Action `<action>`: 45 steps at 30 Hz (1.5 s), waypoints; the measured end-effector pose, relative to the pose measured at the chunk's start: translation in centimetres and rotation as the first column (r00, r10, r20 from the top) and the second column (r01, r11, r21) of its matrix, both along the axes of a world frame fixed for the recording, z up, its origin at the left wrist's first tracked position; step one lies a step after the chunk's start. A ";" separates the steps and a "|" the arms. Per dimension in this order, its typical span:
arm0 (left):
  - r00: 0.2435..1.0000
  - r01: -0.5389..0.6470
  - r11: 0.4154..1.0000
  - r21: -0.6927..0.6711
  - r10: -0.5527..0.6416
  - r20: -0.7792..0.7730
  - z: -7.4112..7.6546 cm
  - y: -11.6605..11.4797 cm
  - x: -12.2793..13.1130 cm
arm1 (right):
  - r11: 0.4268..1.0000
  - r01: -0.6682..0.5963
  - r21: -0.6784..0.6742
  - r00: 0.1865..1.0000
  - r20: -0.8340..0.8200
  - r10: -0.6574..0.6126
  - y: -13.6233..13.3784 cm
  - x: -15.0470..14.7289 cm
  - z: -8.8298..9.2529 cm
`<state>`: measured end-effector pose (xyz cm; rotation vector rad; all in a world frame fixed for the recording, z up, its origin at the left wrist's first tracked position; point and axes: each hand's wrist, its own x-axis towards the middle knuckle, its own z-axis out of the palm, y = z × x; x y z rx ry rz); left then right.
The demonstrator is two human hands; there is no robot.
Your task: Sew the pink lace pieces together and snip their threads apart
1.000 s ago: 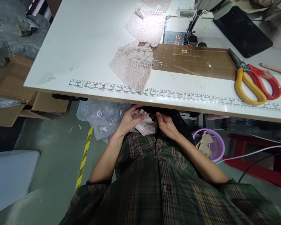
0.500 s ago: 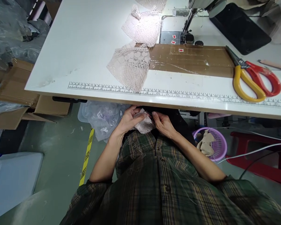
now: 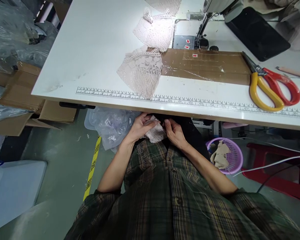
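Below the front edge of the white table (image 3: 90, 50), in my lap, both hands hold a small pale pink lace piece (image 3: 155, 133). My left hand (image 3: 138, 128) grips its left side with thumb and fingers closed on it. My right hand (image 3: 173, 131) pinches its right edge. On the table above lie two larger pink lace pieces, one (image 3: 141, 71) reaching the printed ruler (image 3: 190, 101), one (image 3: 156, 30) further back by the sewing machine needle (image 3: 201, 36).
Yellow and red scissors (image 3: 270, 86) lie at the table's right, by a pencil (image 3: 293, 71) and a black pad (image 3: 257, 31). A brown taped strip (image 3: 207, 65) crosses the table. Underneath are a plastic bag (image 3: 110, 125), a purple basket (image 3: 227, 155), a red stool (image 3: 277, 166) and cardboard boxes (image 3: 20, 96).
My hands have stayed on the small lace piece, the right fingers shifting slightly along its edge. The view has drifted a little.
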<state>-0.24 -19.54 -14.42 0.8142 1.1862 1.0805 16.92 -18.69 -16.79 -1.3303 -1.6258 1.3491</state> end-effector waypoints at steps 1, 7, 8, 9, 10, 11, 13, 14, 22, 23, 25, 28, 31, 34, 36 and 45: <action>1.000 -0.008 1.000 0.003 0.008 -0.005 0.0 0.0 0.0 | 1.000 -0.014 -0.020 1.000 -0.014 0.014 0.0 0.1 0.0; 1.000 -0.001 1.000 0.015 0.001 -0.003 0.4 0.2 0.3 | 0.996 -0.063 -0.057 0.998 -0.002 0.063 0.3 0.1 0.4; 1.000 0.002 1.000 0.018 -0.002 0.000 0.5 0.2 0.3 | 0.997 -0.064 -0.040 0.998 0.009 0.064 0.4 0.1 0.5; 1.000 0.004 1.000 0.022 -0.004 0.002 0.6 0.2 0.3 | 0.997 -0.071 -0.022 0.997 0.018 0.071 0.4 0.1 0.6; 1.000 0.006 1.000 0.027 -0.006 0.003 0.6 0.2 0.3 | 0.997 -0.079 -0.005 0.996 0.029 0.079 0.4 0.1 0.6; 1.000 0.010 0.999 0.031 -0.010 0.003 0.6 0.2 0.3 | 0.997 -0.083 0.011 0.996 0.039 0.082 0.4 0.1 0.6; 1.000 0.019 0.999 0.037 -0.019 -0.001 0.5 0.2 0.2 | 0.995 -0.087 0.039 0.995 0.055 0.085 0.4 0.1 0.6; 1.000 0.023 0.999 0.039 -0.023 -0.002 0.5 0.2 0.2 | 0.995 -0.090 0.052 0.994 0.061 0.087 0.4 0.1 0.6; 0.999 0.029 0.998 0.057 -0.026 -0.044 -0.1 0.0 0.3 | 0.999 -0.044 -0.007 0.997 0.062 0.044 0.1 -0.1 -0.2; 0.996 0.034 0.997 0.071 -0.028 -0.081 -0.5 0.2 0.3 | 0.994 -0.088 -0.063 0.996 0.015 0.089 0.1 -0.1 -0.4; 0.969 0.072 0.990 0.119 -0.041 -0.242 -1.5 0.9 0.1 | 0.971 -0.181 -0.154 0.983 -0.050 0.175 0.3 0.0 -0.7; 0.795 0.138 0.974 0.182 0.000 -0.606 -2.9 2.5 -0.3 | 0.983 -0.123 -0.134 0.986 0.097 0.136 0.8 0.5 -1.0; 0.652 0.146 0.963 0.228 0.080 -0.754 -2.7 2.9 -0.7 | 1.000 0.016 0.009 0.946 0.324 -0.018 1.3 1.8 -0.7; 0.607 0.243 0.919 0.310 0.104 -0.788 -0.1 1.0 -0.6 | 0.998 -0.014 0.055 0.937 0.350 -0.007 1.1 3.7 0.3; 0.572 0.484 0.754 0.445 0.112 -0.813 2.7 -0.6 -0.5 | 0.988 -0.139 0.068 0.948 0.296 0.113 0.7 4.7 1.4; 0.381 0.437 0.737 0.515 0.367 -0.848 12.6 3.9 -3.0 | 0.985 -0.106 0.134 0.986 -0.113 0.122 0.0 2.6 6.9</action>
